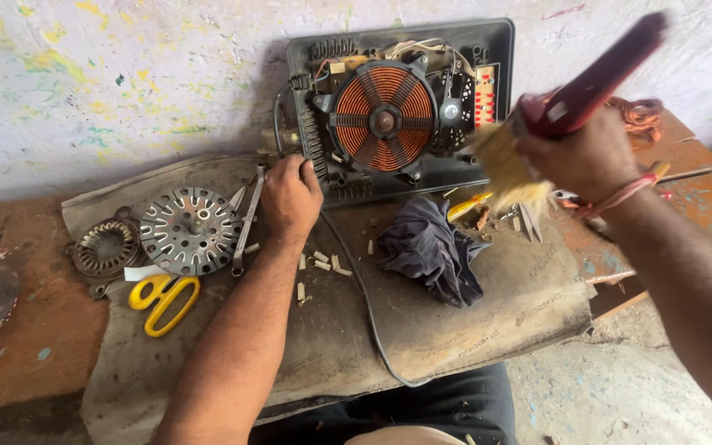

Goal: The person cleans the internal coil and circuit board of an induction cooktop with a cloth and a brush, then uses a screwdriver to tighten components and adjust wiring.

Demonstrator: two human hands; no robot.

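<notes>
1. The step in hand looks like brushing dust from an opened cooker — it leans against the wall at the back of the worktop, its copper coil exposed.
2. The left hand rests closed at the cooker's lower left corner, by the cord; it seems to steady the casing.
3. The right hand is clamped on a red-handled brush, raised at the cooker's right edge, bristles down.
4. The next move calls for a firm hold on the casing and light strokes over the coil and board.
5. The brush is motion-blurred — its bristles are hard to make out. Small parts behind the rag are unclear.
</notes>
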